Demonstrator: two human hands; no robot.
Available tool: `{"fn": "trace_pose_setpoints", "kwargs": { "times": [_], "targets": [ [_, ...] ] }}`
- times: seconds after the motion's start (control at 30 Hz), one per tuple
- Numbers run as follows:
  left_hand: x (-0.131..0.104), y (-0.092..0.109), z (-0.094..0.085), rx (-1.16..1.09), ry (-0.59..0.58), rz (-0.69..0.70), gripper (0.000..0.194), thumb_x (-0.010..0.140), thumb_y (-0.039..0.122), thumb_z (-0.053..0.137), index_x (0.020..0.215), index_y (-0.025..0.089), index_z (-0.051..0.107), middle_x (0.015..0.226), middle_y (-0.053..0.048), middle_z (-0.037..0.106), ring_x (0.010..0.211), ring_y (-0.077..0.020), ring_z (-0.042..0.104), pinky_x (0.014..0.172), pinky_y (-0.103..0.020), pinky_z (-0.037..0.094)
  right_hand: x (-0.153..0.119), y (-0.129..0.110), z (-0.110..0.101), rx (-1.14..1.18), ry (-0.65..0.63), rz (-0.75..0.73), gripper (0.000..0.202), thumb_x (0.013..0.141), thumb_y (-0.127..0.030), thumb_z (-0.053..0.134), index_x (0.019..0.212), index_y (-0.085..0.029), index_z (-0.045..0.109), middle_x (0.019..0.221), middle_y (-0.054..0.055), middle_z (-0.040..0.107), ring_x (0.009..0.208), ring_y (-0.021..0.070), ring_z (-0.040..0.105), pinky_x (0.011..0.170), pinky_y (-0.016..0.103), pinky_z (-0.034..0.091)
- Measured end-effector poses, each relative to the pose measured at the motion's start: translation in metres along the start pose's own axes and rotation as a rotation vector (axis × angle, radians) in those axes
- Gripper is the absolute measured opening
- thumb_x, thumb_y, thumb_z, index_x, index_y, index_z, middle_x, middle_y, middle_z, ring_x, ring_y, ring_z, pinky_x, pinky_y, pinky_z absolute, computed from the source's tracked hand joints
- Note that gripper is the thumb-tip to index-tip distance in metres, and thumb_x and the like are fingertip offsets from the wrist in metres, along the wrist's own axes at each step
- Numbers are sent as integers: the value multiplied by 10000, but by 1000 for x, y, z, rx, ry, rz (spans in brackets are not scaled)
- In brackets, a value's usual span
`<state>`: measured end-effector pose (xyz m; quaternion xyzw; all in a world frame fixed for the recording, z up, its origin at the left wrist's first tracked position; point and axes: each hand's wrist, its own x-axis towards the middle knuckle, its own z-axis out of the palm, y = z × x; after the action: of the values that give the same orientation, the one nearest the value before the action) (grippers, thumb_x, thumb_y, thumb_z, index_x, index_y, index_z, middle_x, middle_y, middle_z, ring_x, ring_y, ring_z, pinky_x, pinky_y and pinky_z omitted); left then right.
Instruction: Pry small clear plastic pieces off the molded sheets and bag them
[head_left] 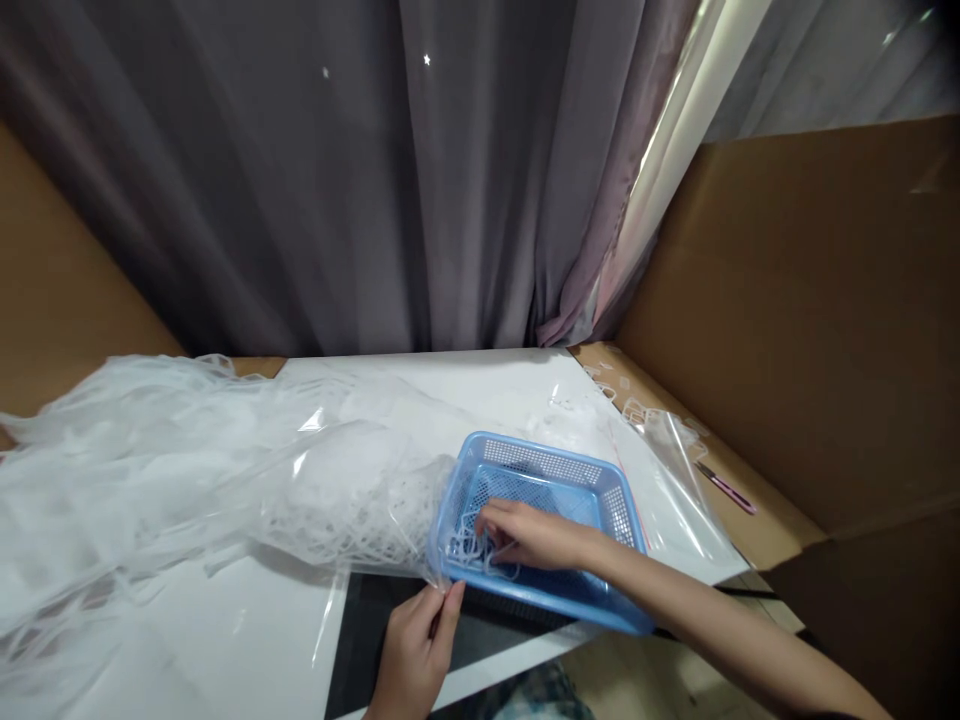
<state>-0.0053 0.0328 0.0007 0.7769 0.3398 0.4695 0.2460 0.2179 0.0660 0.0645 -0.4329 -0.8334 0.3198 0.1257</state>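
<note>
A blue plastic basket (540,455) with mesh sides stands near the front of the table. White loop-like pieces (465,545) lie in its left end. My right hand (517,530) reaches into the basket with bent fingers closed around some of these pieces. Left of the basket lies a clear plastic bag (337,500) full of similar small white pieces, its mouth against the basket's left side. At the basket's front left corner, my left hand (424,630) pinches the edge of the bag between thumb and fingers.
A heap of sheer white material (135,450) covers the left of the table (247,640). On the right lie a flat clear plastic bag (675,490), scattered white pieces (637,410) and a pink-handled cutting tool (727,488). Cardboard walls (810,320) flank both sides, with a grey curtain (337,200) behind.
</note>
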Motion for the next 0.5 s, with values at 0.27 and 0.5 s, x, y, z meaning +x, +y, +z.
{"fn": "trace_pose_setpoints", "kwargs": {
  "times": [0.27,0.5],
  "targets": [
    [3,3,0,-1,10,4,307,933,168,490,631,146,543,531,27,524,462,-58,518,505,-137,399,26,5,3,-193,34,-150,496,814,-295,708,1241,-135,513,1222,141,497,1137,245,461,992,360,414],
    [3,3,0,1,14,12,294,931,172,497,645,144,561,536,25,535,464,-57,526,510,-133,405,27,2,19,-96,-20,-96,399,823,-249,675,1167,-92,546,1113,135,550,993,207,550,902,303,474]
  ]
}}
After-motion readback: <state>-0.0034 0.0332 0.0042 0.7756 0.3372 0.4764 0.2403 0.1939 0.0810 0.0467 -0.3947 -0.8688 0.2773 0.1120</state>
